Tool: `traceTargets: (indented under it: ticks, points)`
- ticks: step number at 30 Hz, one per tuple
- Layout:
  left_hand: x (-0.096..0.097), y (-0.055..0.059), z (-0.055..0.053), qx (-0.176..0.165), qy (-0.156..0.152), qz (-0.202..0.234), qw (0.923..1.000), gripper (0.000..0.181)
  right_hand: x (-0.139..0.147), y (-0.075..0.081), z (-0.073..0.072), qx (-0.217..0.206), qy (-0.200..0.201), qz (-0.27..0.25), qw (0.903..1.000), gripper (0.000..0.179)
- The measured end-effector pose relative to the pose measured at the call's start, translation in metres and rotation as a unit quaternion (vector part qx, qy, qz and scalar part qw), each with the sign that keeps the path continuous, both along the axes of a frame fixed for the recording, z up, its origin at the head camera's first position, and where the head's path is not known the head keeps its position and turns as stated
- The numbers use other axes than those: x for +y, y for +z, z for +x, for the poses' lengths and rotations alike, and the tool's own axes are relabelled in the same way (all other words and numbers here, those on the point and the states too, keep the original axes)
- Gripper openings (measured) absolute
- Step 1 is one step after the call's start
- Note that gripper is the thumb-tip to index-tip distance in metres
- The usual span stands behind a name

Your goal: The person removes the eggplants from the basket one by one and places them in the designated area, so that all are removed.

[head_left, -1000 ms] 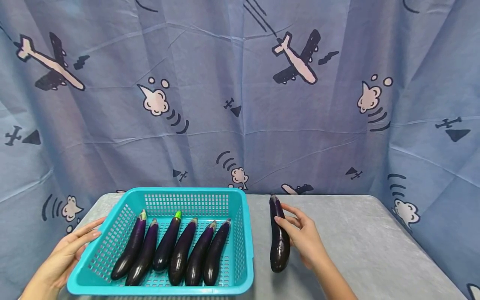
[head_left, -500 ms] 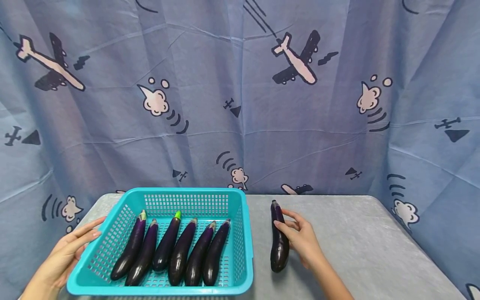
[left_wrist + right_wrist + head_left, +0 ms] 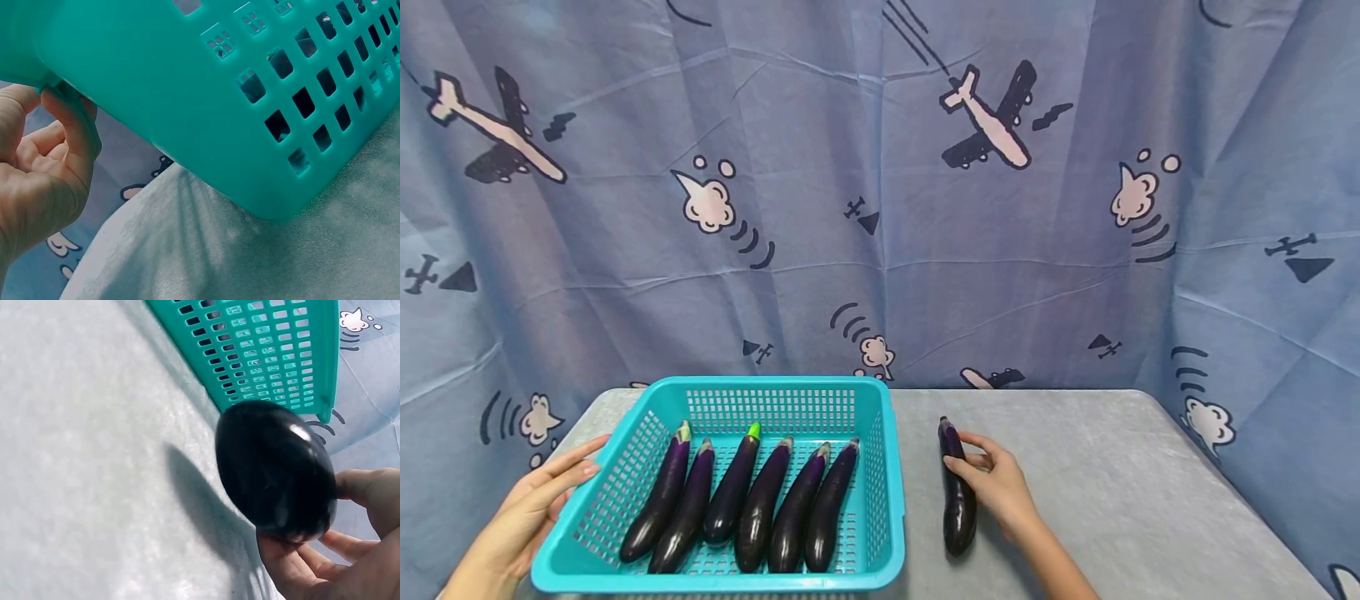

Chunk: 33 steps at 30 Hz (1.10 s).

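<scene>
My right hand grips a dark purple eggplant by its side, thumb on one side and fingers on the other, to the right of the basket. In the right wrist view the eggplant's rounded end faces the camera, its shadow beside it; whether any part touches the table is hard to tell. At the far left, my left hand holds the rim of a turquoise plastic basket. Its fingers curl round the rim in the left wrist view. Inside the basket several eggplants lie side by side, stems pointing away.
Basket and eggplants are on a grey table, whose bare surface stretches to the right. A blue curtain printed with planes and clouds hangs behind the table. The basket's slotted wall stands near the held eggplant.
My right hand has lowered the eggplant a little towards the table. The left hand keeps its place on the basket, and the eggplants inside lie as before.
</scene>
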State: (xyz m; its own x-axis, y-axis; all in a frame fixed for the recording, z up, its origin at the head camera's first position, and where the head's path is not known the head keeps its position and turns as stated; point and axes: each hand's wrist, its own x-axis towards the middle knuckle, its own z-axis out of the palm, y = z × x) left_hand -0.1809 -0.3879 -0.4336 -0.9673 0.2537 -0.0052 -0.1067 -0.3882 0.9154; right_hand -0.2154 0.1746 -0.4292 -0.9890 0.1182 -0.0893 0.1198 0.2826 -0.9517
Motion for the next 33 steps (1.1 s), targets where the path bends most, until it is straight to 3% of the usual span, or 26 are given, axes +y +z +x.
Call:
traceTargets:
  ticks: [5, 22, 29, 33]
  points:
    - [0.001, 0.001, 0.0, -0.002, 0.004, 0.0, 1.0, 0.051, 0.0, -0.002, 0.0, 0.002, 0.0, 0.028, 0.9996, 0.053]
    - [0.003, 0.0, 0.001, 0.001, 0.035, -0.028, 0.999, 0.05, 0.003, -0.009, -0.002, -0.01, 0.007, 0.034, 0.9993, 0.054]
    - [0.002, 0.0, 0.001, 0.008, 0.001, 0.014, 0.9999, 0.053, 0.004, -0.011, -0.003, 0.0, 0.008, 0.075, 0.9972, 0.054]
    - [0.002, 0.0, 0.001, 0.005, 0.003, 0.015, 0.9999, 0.053, 0.005, -0.012, -0.004, 0.005, 0.005, 0.093, 0.9957, 0.054]
